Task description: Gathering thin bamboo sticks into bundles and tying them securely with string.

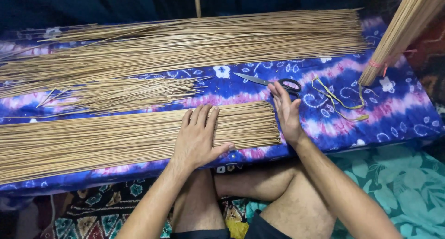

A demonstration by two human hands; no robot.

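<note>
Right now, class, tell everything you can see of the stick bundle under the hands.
The near bundle of sticks is thin, straight, tan, like dried plant ribs, lying flat and side by side on the blue tie-dye cloth, running left to right. Its right ends are squared off evenly. The left hand presses flat on top; the right hand stands edgewise against the ends.

- A flat row of sticks (116,139) lies along the near edge of the surface (408,114).
- A loose pile of sticks (185,44) lies behind it.
- Scissors (273,82) lie right of the row's end, a ribbon (340,102) further right.
- A tied bundle (398,35) leans at the right.
</note>
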